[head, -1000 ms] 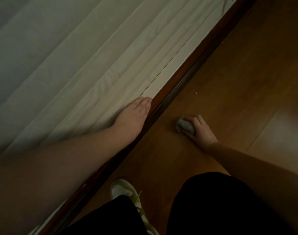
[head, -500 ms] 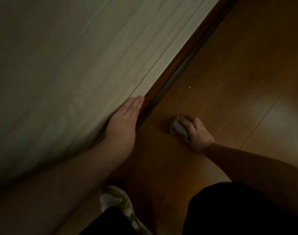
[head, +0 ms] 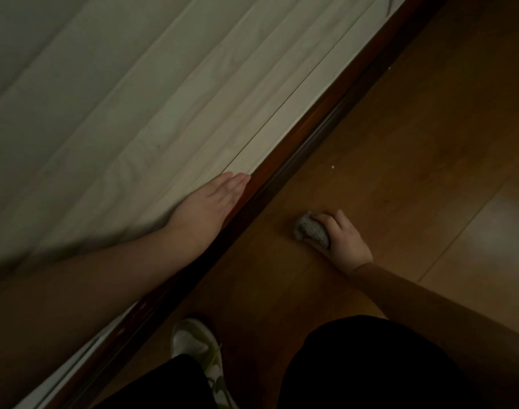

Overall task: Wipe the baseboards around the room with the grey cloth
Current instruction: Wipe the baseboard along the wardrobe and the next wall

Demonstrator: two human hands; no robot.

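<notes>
A dark reddish-brown baseboard [head: 320,125] runs diagonally from the upper right to the lower left, between a pale wall and the wooden floor. My left hand [head: 208,202] lies flat on the wall just above the baseboard, fingers straight and together. My right hand [head: 341,240] is down on the floor a little way out from the baseboard. It grips the bunched grey cloth [head: 311,230], which sticks out past the fingers towards the baseboard without touching it.
The pale wall [head: 134,98] fills the upper left. Brown wooden floor [head: 414,143] spreads to the right, with a small white speck [head: 332,166] near the baseboard. My white and green shoe [head: 197,349] and dark-clothed knees sit at the bottom.
Both hands stay where they were, the left on the wall and the right holding the cloth on the floor. Only the view has shifted slightly.
</notes>
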